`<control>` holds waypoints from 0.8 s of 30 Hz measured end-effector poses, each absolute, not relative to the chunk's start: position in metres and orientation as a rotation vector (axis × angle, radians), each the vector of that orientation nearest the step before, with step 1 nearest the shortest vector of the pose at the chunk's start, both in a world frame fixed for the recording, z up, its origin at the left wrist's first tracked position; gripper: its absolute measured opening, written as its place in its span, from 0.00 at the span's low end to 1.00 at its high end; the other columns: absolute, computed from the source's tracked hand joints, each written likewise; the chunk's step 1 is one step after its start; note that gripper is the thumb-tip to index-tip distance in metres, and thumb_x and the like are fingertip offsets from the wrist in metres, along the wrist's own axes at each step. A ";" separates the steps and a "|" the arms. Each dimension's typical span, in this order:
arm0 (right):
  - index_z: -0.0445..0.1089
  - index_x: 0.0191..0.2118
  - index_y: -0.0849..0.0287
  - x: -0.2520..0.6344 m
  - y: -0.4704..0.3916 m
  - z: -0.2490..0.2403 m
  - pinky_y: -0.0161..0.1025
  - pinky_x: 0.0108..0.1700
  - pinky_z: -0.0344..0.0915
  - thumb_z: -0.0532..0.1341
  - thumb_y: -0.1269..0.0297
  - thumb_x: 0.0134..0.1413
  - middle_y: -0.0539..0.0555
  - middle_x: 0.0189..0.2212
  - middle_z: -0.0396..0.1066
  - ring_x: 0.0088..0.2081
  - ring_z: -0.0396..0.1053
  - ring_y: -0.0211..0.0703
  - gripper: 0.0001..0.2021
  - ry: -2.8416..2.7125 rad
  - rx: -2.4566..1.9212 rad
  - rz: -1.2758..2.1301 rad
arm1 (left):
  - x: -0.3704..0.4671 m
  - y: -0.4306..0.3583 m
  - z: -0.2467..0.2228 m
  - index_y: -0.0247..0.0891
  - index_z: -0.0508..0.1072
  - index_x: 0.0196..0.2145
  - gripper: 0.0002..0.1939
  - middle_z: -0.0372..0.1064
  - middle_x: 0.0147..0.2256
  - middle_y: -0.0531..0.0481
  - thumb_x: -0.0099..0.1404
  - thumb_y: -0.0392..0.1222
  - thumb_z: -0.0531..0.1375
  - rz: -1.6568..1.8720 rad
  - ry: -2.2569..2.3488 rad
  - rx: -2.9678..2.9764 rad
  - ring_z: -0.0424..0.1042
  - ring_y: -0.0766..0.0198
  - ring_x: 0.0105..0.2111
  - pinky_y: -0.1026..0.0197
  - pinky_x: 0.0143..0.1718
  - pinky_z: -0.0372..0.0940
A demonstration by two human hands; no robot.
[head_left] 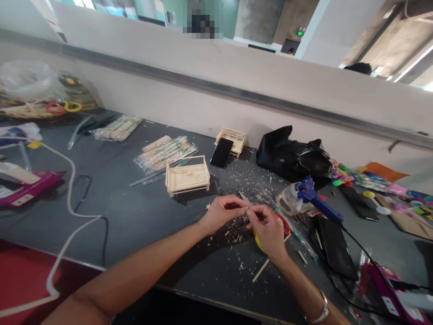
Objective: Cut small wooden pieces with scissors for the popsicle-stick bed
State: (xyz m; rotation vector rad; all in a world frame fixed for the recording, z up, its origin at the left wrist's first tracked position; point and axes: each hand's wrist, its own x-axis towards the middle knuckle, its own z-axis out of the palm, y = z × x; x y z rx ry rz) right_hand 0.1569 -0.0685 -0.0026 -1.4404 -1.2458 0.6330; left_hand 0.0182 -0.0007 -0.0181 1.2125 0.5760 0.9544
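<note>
My left hand [227, 211] and my right hand [269, 228] meet above the dark table, fingertips pinched together on a tiny pale wooden piece [247, 208]. Its exact shape is too small to make out. Scissors with red and yellow handles [287, 224] lie beneath my right hand, which covers part of them. Pale wood scraps [233, 234] are strewn around and below both hands. Beyond my left hand stands a small bed-like frame of thin sticks [187, 177], with little pieces on its flat top. Behind it, a miniature stick bench [233, 139] has a black phone [222, 152] leaning on it.
Bagged wooden sticks [165, 155] lie behind the frame. At the right are a black bag [292, 153], a blue glue gun [318, 201] over a clear container, a dark phone [336, 246] and cables. A white cable [72, 194] crosses the left side. A low partition borders the table's back.
</note>
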 end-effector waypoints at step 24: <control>0.76 0.37 0.55 0.167 -0.070 -0.006 0.35 0.27 0.70 0.63 0.58 0.56 0.50 0.28 0.75 0.26 0.70 0.38 0.08 -1.408 -1.403 0.411 | 0.017 0.002 -0.011 0.35 0.80 0.32 0.15 0.78 0.29 0.50 0.46 0.40 0.75 0.838 0.399 0.721 0.76 0.65 0.27 0.61 0.36 0.72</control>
